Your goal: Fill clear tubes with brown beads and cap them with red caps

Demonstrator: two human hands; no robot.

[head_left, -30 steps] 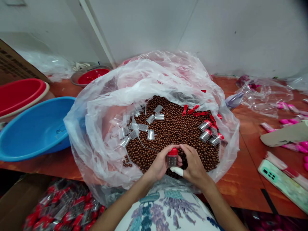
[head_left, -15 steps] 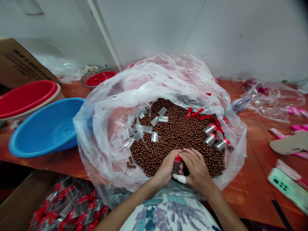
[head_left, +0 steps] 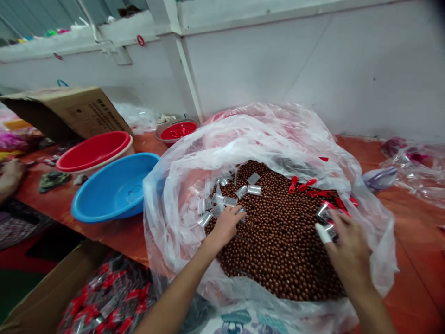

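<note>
My left hand [head_left: 225, 226] reaches into the plastic bag over brown beads [head_left: 278, 232], its fingertips closed on a small clear plastic container [head_left: 242, 214]. Other clear containers [head_left: 205, 218] lie loose left of it. On the right, my right hand [head_left: 351, 246], with a white cover on its thumb, grips a small red-capped container [head_left: 330, 229]; its fingers hide part of it. Just behind, a similar container [head_left: 323, 211] with dark contents lies on the beads. Several red spoon-shaped pieces [head_left: 306, 184] rest farther back.
White translucent bag [head_left: 167, 195] walls surround the beads. To the left are a blue basin [head_left: 104, 199], a red basin [head_left: 93, 150] and a cardboard box [head_left: 86, 111]. Below, a carton holds many red-capped containers [head_left: 107, 297]. Another person's hand [head_left: 14, 171] is at far left.
My hands were together around a red-capped container at the front of the bag. They have parted: left to the clear containers, right to the red-capped ones. The view has swung left.
</note>
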